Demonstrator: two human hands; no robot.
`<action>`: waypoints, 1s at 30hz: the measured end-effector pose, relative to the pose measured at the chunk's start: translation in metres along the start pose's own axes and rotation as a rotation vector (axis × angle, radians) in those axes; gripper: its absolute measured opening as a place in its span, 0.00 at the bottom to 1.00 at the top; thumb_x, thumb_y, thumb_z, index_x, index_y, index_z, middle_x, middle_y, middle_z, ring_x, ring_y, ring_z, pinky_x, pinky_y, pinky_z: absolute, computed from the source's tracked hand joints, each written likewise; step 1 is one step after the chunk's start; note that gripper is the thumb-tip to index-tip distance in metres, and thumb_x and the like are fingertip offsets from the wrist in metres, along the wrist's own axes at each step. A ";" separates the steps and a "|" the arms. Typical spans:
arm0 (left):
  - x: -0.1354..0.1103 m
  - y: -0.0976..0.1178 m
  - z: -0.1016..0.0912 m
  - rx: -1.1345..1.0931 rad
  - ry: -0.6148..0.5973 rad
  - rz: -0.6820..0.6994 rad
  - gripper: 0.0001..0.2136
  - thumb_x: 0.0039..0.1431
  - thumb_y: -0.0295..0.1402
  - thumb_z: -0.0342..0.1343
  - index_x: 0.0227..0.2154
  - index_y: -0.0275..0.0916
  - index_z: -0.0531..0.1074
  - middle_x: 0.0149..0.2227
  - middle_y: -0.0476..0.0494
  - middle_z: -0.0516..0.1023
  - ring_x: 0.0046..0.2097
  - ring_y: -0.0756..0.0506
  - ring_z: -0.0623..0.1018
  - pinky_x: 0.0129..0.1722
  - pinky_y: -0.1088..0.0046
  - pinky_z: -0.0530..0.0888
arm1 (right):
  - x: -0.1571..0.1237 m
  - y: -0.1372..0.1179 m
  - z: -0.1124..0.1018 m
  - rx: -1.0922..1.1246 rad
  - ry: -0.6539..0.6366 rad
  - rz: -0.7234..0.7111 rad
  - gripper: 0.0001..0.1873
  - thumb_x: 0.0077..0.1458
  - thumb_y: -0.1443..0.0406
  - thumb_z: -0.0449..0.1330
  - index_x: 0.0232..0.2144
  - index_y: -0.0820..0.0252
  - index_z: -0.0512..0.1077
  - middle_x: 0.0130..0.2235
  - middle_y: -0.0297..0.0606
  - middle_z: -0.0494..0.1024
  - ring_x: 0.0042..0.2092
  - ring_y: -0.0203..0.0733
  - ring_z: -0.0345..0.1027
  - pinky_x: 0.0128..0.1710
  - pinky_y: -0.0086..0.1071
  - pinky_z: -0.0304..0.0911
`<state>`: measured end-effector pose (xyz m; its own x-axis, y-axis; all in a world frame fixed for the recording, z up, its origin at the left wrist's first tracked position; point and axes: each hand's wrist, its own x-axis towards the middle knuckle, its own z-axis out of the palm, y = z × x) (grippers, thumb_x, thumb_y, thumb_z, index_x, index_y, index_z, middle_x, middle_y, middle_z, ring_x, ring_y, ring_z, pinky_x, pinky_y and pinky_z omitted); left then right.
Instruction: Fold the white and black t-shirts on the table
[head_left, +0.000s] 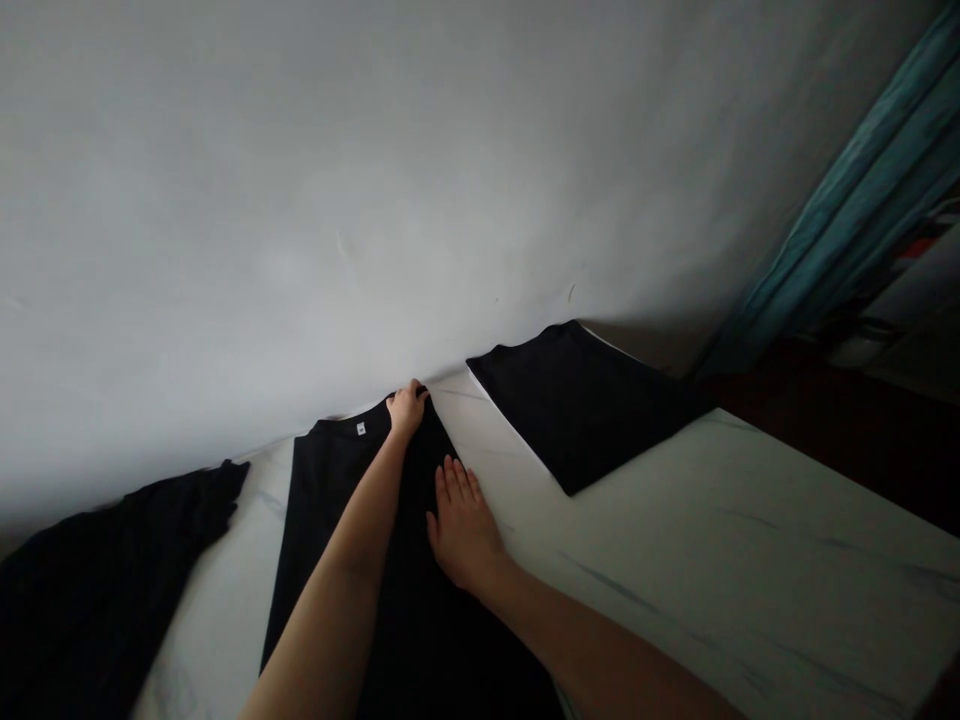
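My left hand (408, 408) pinches this black garment (322, 510) at its far corner; my right hand (463, 525) lies open, flat, along its right edge.

Black garment (420, 600), plain, dark throughout: laid flat lengthwise on the counter (675, 520), side edges near straight. Small white label (361, 428) visible near top edge, which sits at the counter's far edge. Lower portion extends toward the counter's near side, beyond view.

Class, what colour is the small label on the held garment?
The label is white with a dark mark, seen best in the head view.
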<state>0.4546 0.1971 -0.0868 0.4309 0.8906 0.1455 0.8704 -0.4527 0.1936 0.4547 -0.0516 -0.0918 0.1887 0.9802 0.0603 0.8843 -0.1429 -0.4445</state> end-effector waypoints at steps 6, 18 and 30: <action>-0.003 0.001 0.007 0.037 0.053 0.049 0.12 0.68 0.38 0.46 0.50 0.45 0.69 0.52 0.39 0.76 0.54 0.39 0.72 0.50 0.62 0.67 | 0.001 0.001 0.001 0.017 0.008 0.001 0.35 0.65 0.61 0.48 0.66 0.81 0.49 0.69 0.59 0.40 0.71 0.55 0.32 0.69 0.48 0.34; -0.019 0.011 -0.008 0.172 0.199 0.186 0.14 0.67 0.32 0.43 0.44 0.40 0.74 0.47 0.34 0.74 0.54 0.36 0.70 0.52 0.58 0.67 | 0.001 0.000 -0.003 0.034 0.007 -0.002 0.35 0.65 0.61 0.47 0.66 0.81 0.50 0.69 0.59 0.42 0.71 0.55 0.33 0.69 0.47 0.36; -0.048 0.016 0.010 0.165 0.016 0.248 0.22 0.66 0.37 0.44 0.59 0.37 0.66 0.62 0.32 0.66 0.64 0.35 0.63 0.62 0.53 0.61 | 0.002 0.004 0.007 0.053 0.068 -0.023 0.35 0.63 0.61 0.48 0.66 0.82 0.52 0.69 0.61 0.44 0.70 0.57 0.37 0.68 0.49 0.38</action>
<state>0.4506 0.1474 -0.1006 0.6328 0.7520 0.1846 0.7664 -0.6423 -0.0105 0.4556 -0.0491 -0.1000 0.1991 0.9712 0.1311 0.8651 -0.1113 -0.4890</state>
